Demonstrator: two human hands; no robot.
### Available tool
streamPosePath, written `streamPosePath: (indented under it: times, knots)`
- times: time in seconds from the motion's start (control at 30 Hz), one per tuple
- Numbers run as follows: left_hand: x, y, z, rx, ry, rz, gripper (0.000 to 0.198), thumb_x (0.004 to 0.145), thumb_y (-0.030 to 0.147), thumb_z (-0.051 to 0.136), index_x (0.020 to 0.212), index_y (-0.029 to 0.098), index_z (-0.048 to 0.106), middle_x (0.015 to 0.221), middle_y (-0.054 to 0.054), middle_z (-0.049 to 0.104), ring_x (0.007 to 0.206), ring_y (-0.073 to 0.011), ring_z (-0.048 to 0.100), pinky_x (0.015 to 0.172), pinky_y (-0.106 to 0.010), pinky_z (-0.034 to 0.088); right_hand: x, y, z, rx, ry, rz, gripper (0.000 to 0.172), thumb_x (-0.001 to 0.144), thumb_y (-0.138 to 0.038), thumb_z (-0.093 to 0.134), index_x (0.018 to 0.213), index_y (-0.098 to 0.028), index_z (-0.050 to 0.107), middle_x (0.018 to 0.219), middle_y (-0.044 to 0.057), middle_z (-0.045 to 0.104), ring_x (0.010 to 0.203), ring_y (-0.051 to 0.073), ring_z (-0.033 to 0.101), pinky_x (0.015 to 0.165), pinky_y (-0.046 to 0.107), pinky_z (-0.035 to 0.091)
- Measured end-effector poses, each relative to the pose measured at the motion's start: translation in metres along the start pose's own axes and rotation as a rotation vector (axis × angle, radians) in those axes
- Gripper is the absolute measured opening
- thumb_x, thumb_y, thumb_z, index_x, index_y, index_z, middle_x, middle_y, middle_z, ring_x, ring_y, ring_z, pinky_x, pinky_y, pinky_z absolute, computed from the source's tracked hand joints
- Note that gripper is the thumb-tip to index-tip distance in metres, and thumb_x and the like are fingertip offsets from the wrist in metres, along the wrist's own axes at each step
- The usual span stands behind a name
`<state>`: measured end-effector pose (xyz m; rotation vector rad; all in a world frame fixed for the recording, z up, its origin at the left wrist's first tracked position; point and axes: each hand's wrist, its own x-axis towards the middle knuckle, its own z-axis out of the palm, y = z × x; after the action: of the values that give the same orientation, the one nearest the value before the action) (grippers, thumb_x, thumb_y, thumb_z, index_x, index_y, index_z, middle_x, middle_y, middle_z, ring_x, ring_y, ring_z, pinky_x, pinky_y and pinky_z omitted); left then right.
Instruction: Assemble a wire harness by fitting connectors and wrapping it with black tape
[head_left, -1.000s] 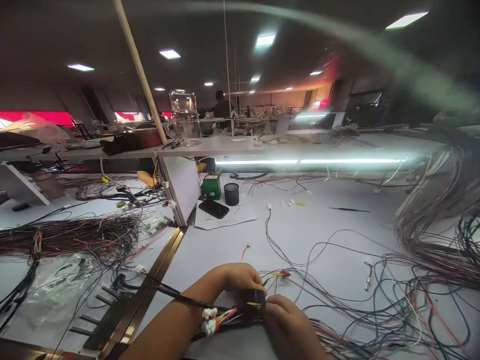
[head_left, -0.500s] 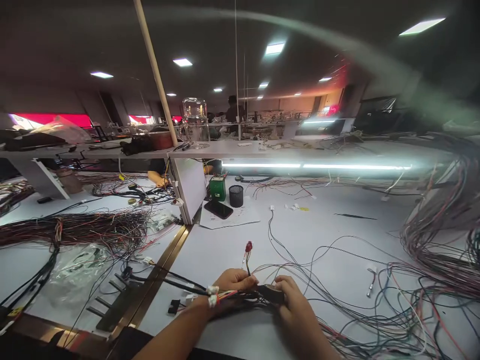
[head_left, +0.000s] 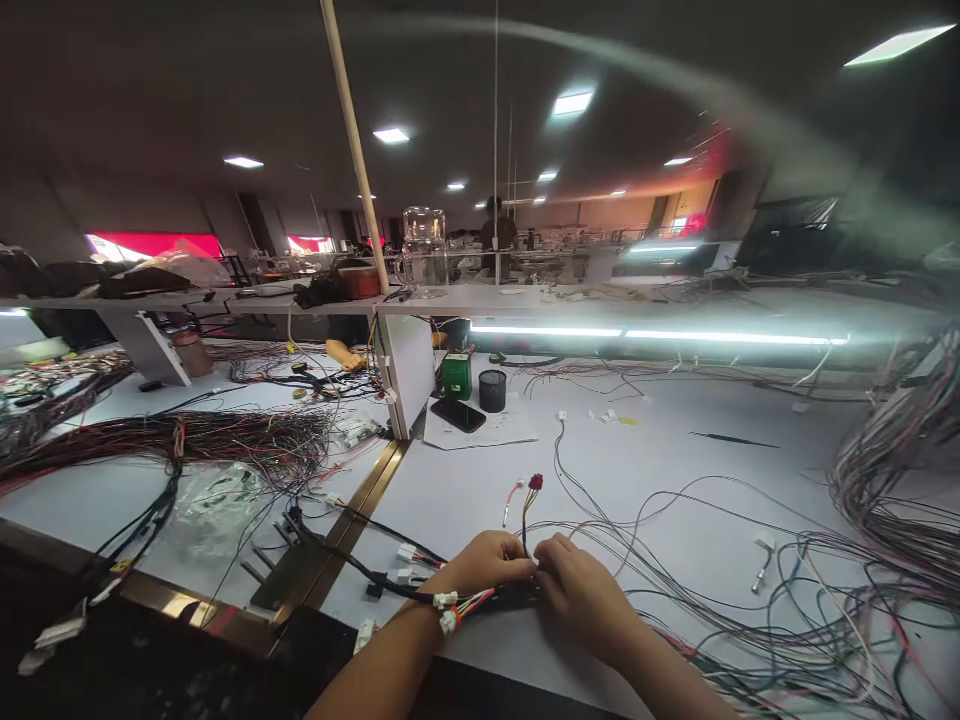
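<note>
— What's hard to read from your end?

— Mostly the spot where the hands meet. I see the left hand (head_left: 484, 565) and the right hand (head_left: 583, 592) knuckle to knuckle at the near edge of the bench (head_left: 675, 470), and the wire harness (head_left: 499, 598) goes dark right under them. The right forearm runs out of the bottom of the frame.

— And the grips?

— The left grip is closed over the harness, with the bundle passing beneath its fingers. The right one is curled against the same spot, but the back of the hand covers the fingertips, so I cannot tell whether it pinches anything.

— Which way does the harness lie?

— Its long axis runs left to right, roughly along the bench edge. The white connectors (head_left: 447, 612) on coloured leads point left, just below the left wrist. A black branch (head_left: 352, 562) trails off up-left to the brass strip (head_left: 358, 522). One thin lead stands upright above the fingers, with a red connector (head_left: 535, 482) at its top.

— And to the right?

— It merges into the loose wires (head_left: 810, 610), and I can't separate them.
</note>
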<state>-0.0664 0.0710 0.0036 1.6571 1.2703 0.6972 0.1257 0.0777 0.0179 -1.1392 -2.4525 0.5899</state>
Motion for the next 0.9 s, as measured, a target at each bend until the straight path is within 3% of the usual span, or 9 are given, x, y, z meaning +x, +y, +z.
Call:
streamPosePath:
  times: [0.17, 0.27, 0.43, 0.5, 0.57, 0.63, 0.73, 0.83, 0.9]
  knots:
    - [-0.001, -0.002, 0.003, -0.018, -0.024, 0.017, 0.019, 0.073, 0.028, 0.058, 0.079, 0.013, 0.069, 0.075, 0.000, 0.064, 0.072, -0.0145, 0.056, 0.063, -0.022, 0.041, 0.010, 0.004, -0.001, -0.237, -0.048, 0.008, 0.016, 0.084, -0.018, 0.052, 0.078, -0.023, 0.066, 0.079, 0.000, 0.059, 0.064, 0.015, 0.053, 0.054, 0.028, 0.023]
    - [-0.001, -0.002, 0.005, -0.004, 0.003, 0.020, 0.020, 0.071, 0.024, 0.055, 0.079, 0.013, 0.069, 0.075, 0.000, 0.066, 0.074, -0.0153, 0.058, 0.064, -0.022, 0.041, 0.010, 0.003, 0.002, -0.301, 0.023, -0.027, 0.021, 0.081, -0.014, 0.051, 0.063, -0.020, 0.062, 0.071, 0.001, 0.055, 0.058, 0.014, 0.046, 0.055, 0.029, 0.022]
    - [-0.001, 0.001, 0.006, 0.046, 0.046, 0.005, 0.021, 0.072, 0.025, 0.053, 0.077, 0.013, 0.069, 0.071, 0.000, 0.064, 0.072, -0.0151, 0.057, 0.063, -0.022, 0.040, -0.001, -0.015, 0.017, -0.195, 0.308, -0.423, 0.022, 0.075, -0.006, 0.043, 0.061, -0.018, 0.053, 0.064, -0.001, 0.052, 0.053, 0.012, 0.040, 0.074, 0.031, 0.034]
    - [-0.001, 0.003, 0.004, 0.076, 0.070, -0.009, 0.021, 0.073, 0.026, 0.053, 0.075, 0.013, 0.068, 0.069, 0.000, 0.063, 0.070, -0.0148, 0.056, 0.061, -0.022, 0.040, -0.010, -0.030, 0.017, -0.172, 0.348, -0.616, 0.023, 0.078, -0.007, 0.040, 0.061, -0.019, 0.047, 0.059, -0.003, 0.047, 0.048, 0.011, 0.035, 0.081, 0.031, 0.035]
    - [-0.001, 0.004, 0.004, 0.102, 0.076, -0.018, 0.022, 0.075, 0.031, 0.055, 0.077, 0.013, 0.068, 0.069, 0.000, 0.063, 0.069, -0.0142, 0.056, 0.060, -0.022, 0.039, -0.018, -0.043, 0.012, -0.222, 0.280, -0.737, 0.025, 0.084, -0.008, 0.039, 0.063, -0.020, 0.044, 0.056, -0.006, 0.044, 0.046, 0.010, 0.034, 0.088, 0.030, 0.035]
    - [-0.001, 0.005, 0.005, 0.123, 0.074, -0.018, 0.023, 0.075, 0.034, 0.058, 0.083, 0.015, 0.067, 0.071, 0.001, 0.062, 0.067, -0.0133, 0.055, 0.058, -0.021, 0.039, -0.027, -0.044, 0.005, -0.298, 0.166, -0.766, 0.025, 0.088, -0.009, 0.040, 0.067, -0.021, 0.046, 0.058, -0.006, 0.046, 0.048, 0.010, 0.039, 0.091, 0.030, 0.035]
    - [-0.004, 0.007, 0.010, 0.163, 0.096, 0.006, 0.034, 0.074, 0.030, 0.061, 0.105, 0.018, 0.062, 0.076, 0.002, 0.061, 0.066, -0.0124, 0.053, 0.060, -0.022, 0.041, -0.041, -0.022, 0.000, -0.344, 0.077, -0.696, 0.020, 0.090, -0.012, 0.042, 0.088, -0.026, 0.057, 0.067, -0.004, 0.054, 0.058, 0.013, 0.050, 0.091, 0.033, 0.037]
    - [-0.009, 0.011, 0.013, 0.192, 0.114, 0.067, 0.047, 0.078, 0.030, 0.062, 0.124, 0.024, 0.053, 0.095, 0.000, 0.063, 0.082, -0.0150, 0.055, 0.078, -0.026, 0.043, -0.060, 0.009, -0.001, -0.298, -0.003, -0.597, 0.039, 0.090, -0.014, 0.048, 0.126, -0.029, 0.050, 0.078, 0.000, 0.061, 0.069, 0.017, 0.057, 0.092, 0.040, 0.038]
    - [-0.014, 0.014, 0.009, 0.275, 0.083, 0.190, 0.048, 0.082, 0.041, 0.062, 0.127, 0.027, 0.053, 0.111, -0.003, 0.062, 0.100, -0.0190, 0.055, 0.092, -0.030, 0.039, -0.071, 0.023, -0.005, -0.256, -0.066, -0.544, 0.047, 0.089, -0.015, 0.051, 0.133, -0.031, 0.046, 0.088, 0.002, 0.064, 0.079, 0.020, 0.060, 0.094, 0.043, 0.038]
